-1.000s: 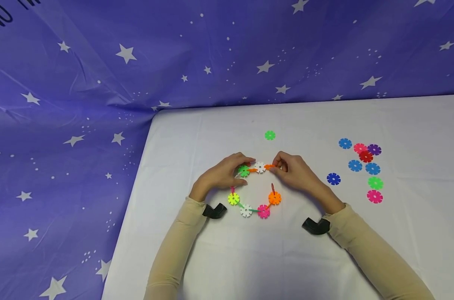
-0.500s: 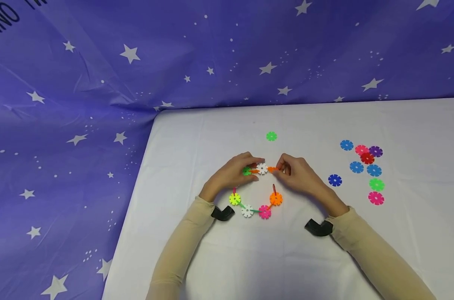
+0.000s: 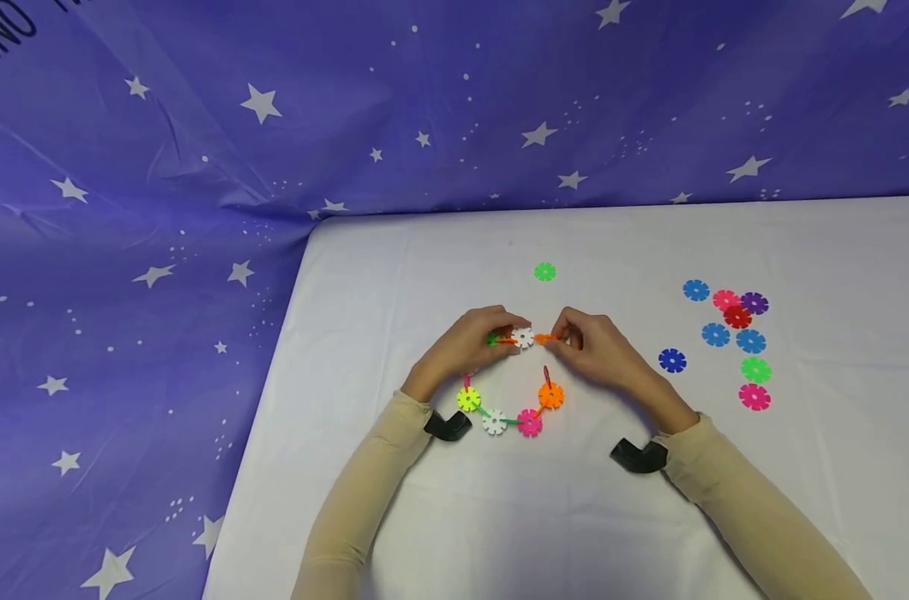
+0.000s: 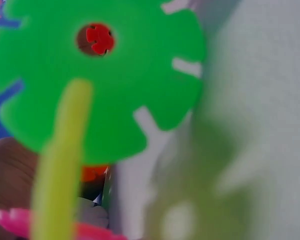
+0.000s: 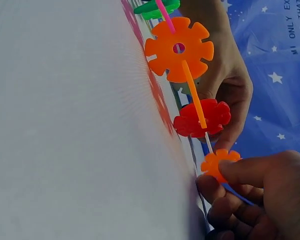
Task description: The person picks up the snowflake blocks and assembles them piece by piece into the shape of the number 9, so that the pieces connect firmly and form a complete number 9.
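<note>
Disc chain point(image 3: 530, 423) on the surface point(image 3: 394, 275): slot joints could pop if pushed off-line.
Left grip point(image 3: 475, 342) spans white disc point(image 3: 523, 337); right grip point(image 3: 593, 348) pinches orange disc point(image 3: 542, 339) edge-on against it. Slip or twist likely disturbs neighbours. Left black wrist mount point(image 3: 450, 427) near yellow disc point(image 3: 469, 399), snag risk. Loose green disc point(image 3: 545, 272) beyond; mixed discs point(image 3: 737, 317) right, out of the way.

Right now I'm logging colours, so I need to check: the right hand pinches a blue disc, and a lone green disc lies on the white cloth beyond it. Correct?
Not quite: the right hand pinches an orange disc, not a blue one, as the right wrist view shows. The lone green disc is as you say.
</note>
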Motion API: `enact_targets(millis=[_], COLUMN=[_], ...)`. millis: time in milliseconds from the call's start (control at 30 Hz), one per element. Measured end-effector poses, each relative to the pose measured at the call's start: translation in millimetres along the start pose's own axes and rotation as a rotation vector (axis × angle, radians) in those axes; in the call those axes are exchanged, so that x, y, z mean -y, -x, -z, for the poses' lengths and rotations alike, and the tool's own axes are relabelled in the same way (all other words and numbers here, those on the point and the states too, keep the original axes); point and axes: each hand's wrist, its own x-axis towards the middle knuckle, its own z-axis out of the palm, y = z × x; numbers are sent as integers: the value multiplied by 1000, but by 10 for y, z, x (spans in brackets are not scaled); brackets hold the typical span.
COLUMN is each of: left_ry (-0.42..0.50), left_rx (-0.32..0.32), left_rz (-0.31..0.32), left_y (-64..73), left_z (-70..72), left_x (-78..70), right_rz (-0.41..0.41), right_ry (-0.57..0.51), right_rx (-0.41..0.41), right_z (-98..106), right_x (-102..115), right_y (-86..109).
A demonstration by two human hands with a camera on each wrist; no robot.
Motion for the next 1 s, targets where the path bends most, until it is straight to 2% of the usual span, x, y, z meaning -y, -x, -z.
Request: enact_targets(millis=[200,633,1000], left_ry=[23,66,53], left_rx=[-21,-16,3], left_rz=[-12,-36,-35], left_y=[12,21,25], left_z=[5,54,46], left_x=[12,46,29], right_rz=[-3,-13,-27], right_ry=[2,-6,-4], right_rx=[10,26,17], right_z=[-19,-29,-36], right_x=[14,32,30], right_y=[-18,-14,-4])
